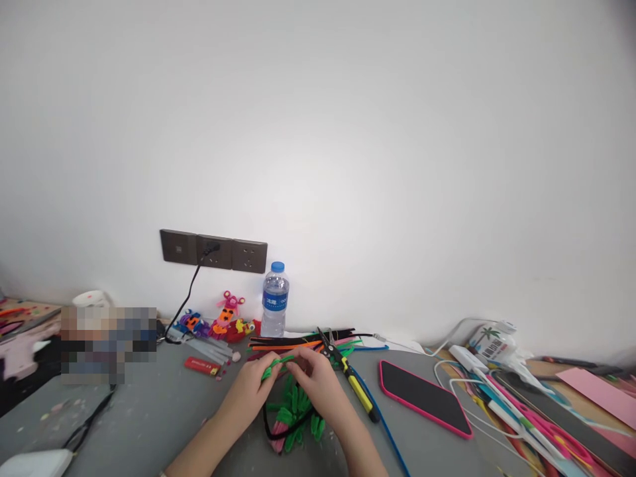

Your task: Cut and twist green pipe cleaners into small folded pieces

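A green pipe cleaner (281, 362) is pinched between the fingertips of both hands in the middle of the desk. My left hand (258, 377) is closed on its left part, where it looks bunched. My right hand (311, 371) grips the other end, with fingers curled over it. Below my hands lies a bundle of bent green pipe cleaners (293, 411) with a pink piece (279, 434) and a black loop (271, 427) around it. Pliers (350, 381) with yellow and black handles rest just right of my right hand. My palms hide part of the bundle.
Behind my hands lie orange and black pipe cleaners (293, 343) and a water bottle (275, 301). Small pipe-cleaner figures (228, 315), glue sticks (206, 348) and a red box (202, 367) are at left. A pink-edged phone (424, 397) lies at right, beside white cables and pink scissors (551, 430).
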Available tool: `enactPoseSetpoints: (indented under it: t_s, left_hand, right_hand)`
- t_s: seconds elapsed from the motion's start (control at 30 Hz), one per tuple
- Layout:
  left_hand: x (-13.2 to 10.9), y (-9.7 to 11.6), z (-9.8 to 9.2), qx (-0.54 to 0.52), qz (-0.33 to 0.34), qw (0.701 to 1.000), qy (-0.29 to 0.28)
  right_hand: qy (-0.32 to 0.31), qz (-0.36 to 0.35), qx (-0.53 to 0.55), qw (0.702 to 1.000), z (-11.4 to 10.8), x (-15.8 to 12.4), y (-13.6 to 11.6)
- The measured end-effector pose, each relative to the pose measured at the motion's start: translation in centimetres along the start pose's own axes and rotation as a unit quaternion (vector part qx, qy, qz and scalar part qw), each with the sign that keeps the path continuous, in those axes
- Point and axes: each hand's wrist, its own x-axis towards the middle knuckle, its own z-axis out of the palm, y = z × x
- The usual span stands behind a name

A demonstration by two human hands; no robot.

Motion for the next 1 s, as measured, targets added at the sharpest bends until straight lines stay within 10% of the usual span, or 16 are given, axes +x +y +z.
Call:
enactPoseSetpoints:
  t_s: [0.37, 0.63, 0.83, 1.0]
  left_hand:
    - [-0.1, 0.5, -0.1, 0.012, -0.007, 1.000, -0.028]
    - [0.0, 0.4, -0.4, -0.110, -0.049, 0.992, 0.045]
    - [0.7, 0.9, -1.2, -0.439, -0.179, 0.879, 0.051]
    - [0.4, 1.6, -3.7, -0.567, -0.250, 0.770, -0.153]
  right_hand:
    - [0.029, 0.025, 0.116, 0.992, 0.3, 0.3, 0.2]
    - [0.170, 0.077, 0.273, 0.944, -2.5, 0.8, 1.6]
    - [0.198, 0.123, 0.322, 0.918, -3.5, 0.9, 2.7]
    - [0.149, 0.130, 0.334, 0.922, -3.4, 0.7, 1.4]
